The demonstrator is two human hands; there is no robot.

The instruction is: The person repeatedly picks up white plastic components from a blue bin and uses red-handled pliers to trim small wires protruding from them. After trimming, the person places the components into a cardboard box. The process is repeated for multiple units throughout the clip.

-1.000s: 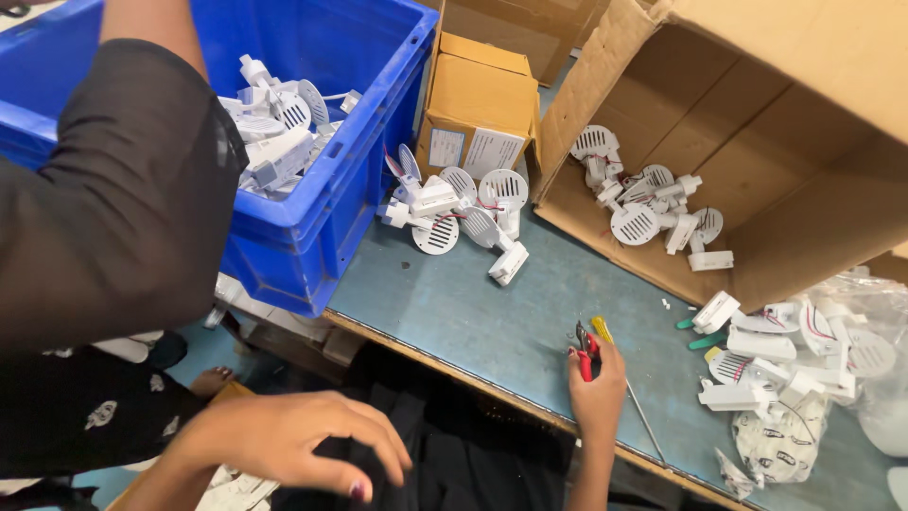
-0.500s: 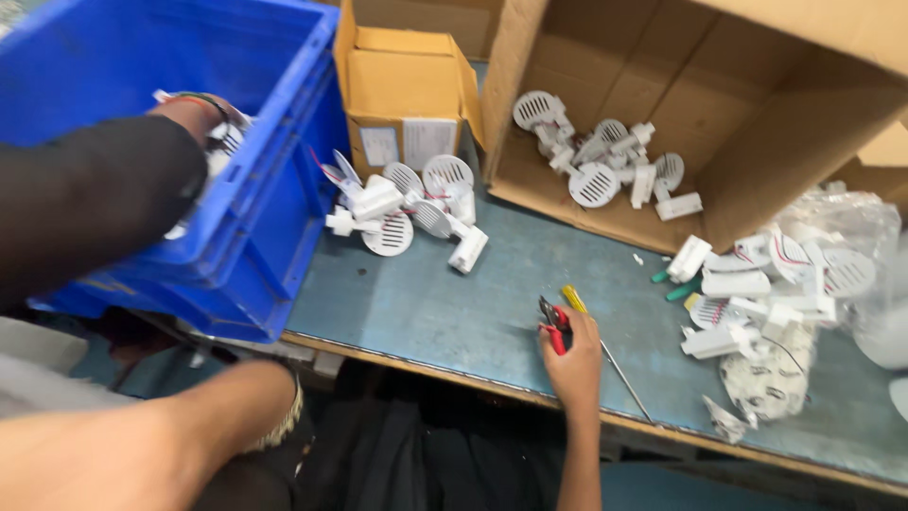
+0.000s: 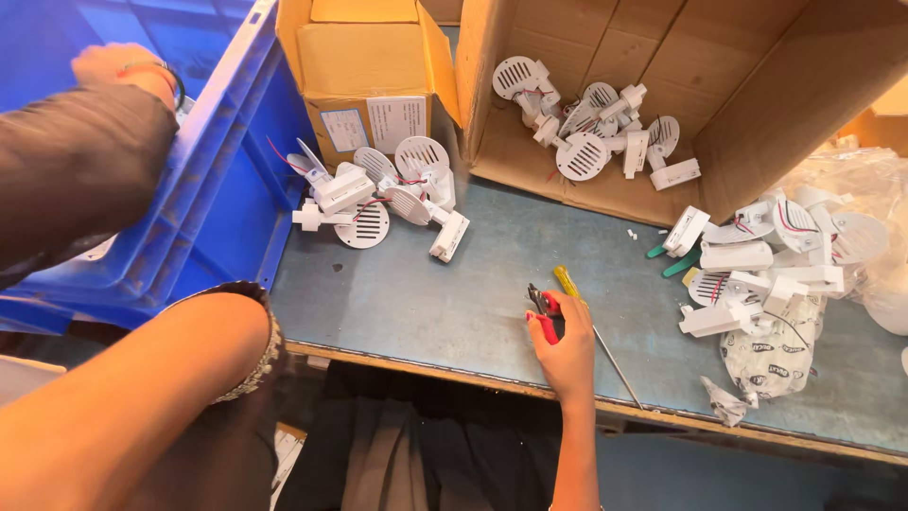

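Note:
My right hand (image 3: 567, 345) rests at the front edge of the blue-grey table (image 3: 426, 303), shut on red-handled pliers (image 3: 544, 310). A yellow-handled screwdriver (image 3: 566, 280) lies just right of the pliers, its thin shaft running toward the table edge. My left forearm (image 3: 123, 397) fills the bottom left, with a dark beaded band at the wrist. The hand itself drops below the table edge and is hidden. A pile of white plastic fittings with round slotted discs and red wires (image 3: 378, 194) lies on the table beyond my right hand.
A blue plastic crate (image 3: 236, 104) stands at the left; another person's dark-sleeved arm and hand (image 3: 118, 68) reach into it. A small cardboard box (image 3: 364, 61) stands behind the pile. A large cardboard box on its side (image 3: 757, 85) holds more fittings (image 3: 586, 123). Fittings and plastic bags (image 3: 766, 274) lie at the right.
My left hand, spread open over my lap a second ago, has sunk out of sight. The other person's arm has moved further into the crate. My right hand stays put.

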